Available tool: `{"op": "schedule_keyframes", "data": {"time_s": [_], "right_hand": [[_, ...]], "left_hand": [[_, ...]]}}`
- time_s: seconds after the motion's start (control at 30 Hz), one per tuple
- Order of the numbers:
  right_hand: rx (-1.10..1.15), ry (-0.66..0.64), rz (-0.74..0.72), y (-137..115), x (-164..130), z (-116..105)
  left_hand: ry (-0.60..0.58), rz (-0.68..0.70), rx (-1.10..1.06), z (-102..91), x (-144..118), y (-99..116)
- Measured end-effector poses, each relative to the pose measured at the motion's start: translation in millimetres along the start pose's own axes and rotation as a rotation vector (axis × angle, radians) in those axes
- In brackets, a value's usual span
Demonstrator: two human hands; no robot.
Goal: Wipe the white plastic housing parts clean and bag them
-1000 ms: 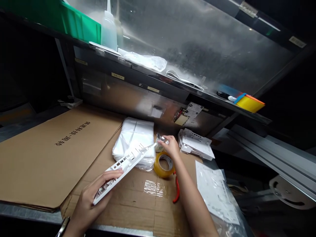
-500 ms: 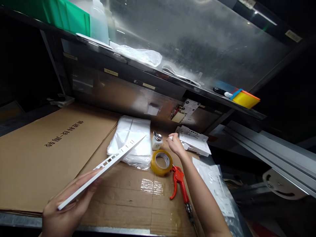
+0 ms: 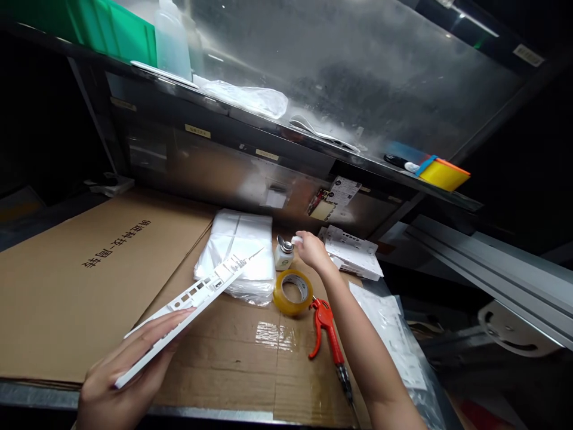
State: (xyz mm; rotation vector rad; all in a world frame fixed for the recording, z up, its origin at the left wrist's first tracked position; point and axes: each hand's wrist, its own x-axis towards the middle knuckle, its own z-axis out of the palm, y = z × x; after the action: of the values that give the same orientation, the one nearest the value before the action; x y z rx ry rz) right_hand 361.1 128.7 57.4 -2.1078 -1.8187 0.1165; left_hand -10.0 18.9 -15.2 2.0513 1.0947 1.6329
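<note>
My left hand (image 3: 129,370) grips a long white plastic panel (image 3: 203,295) by its near end. The panel has a row of square cutouts and points up and away over the cardboard. Fingers pinched, my right hand (image 3: 312,249) holds a small white wad (image 3: 296,240), perhaps cloth or paper; its kind is not clear. That wad is just right of a small white dispenser bottle (image 3: 283,258) with a metal top, whose flap stands up. Beyond the panel's tip lies a stack of clear plastic bags (image 3: 244,230).
A yellow tape roll (image 3: 286,307) and a red air blow gun (image 3: 326,325) lie on the cardboard. Behind my right hand are white plastic panels (image 3: 351,251); bagged parts (image 3: 389,328) lie at right. A large carton sheet (image 3: 80,298) covers the left. A metal shelf (image 3: 250,113) crosses overhead.
My right hand has moved left and slightly up, bringing the white wad beside the bottle's top. The panel in my left hand has turned, showing more of its cutout face.
</note>
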Motion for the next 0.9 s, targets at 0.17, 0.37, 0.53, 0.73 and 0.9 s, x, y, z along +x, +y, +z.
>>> {"op": "schedule_keyframes", "data": {"time_s": [0.17, 0.37, 0.53, 0.73, 0.9], "right_hand": [[0.006, 0.001, -0.03, -3, -1, 5], [0.128, 0.112, -0.027, -13, -17, -9], [0.541, 0.224, -0.075, -58, -90, -19], [0.786, 0.281, -0.272, -126, -181, 1], [0.803, 0.367, -0.338, -143, -202, 10]], "left_hand": [[-0.038, 0.027, 0.011, -1.4, 2, 7], [-0.066, 0.087, 0.008, -4.7, 1, 7], [-0.109, 0.08, 0.012, -5.6, 0, 15], [-0.141, 0.109, 0.02, 1.2, -3, 27], [-0.205, 0.19, -0.008, 1.0, -4, 40]]}}
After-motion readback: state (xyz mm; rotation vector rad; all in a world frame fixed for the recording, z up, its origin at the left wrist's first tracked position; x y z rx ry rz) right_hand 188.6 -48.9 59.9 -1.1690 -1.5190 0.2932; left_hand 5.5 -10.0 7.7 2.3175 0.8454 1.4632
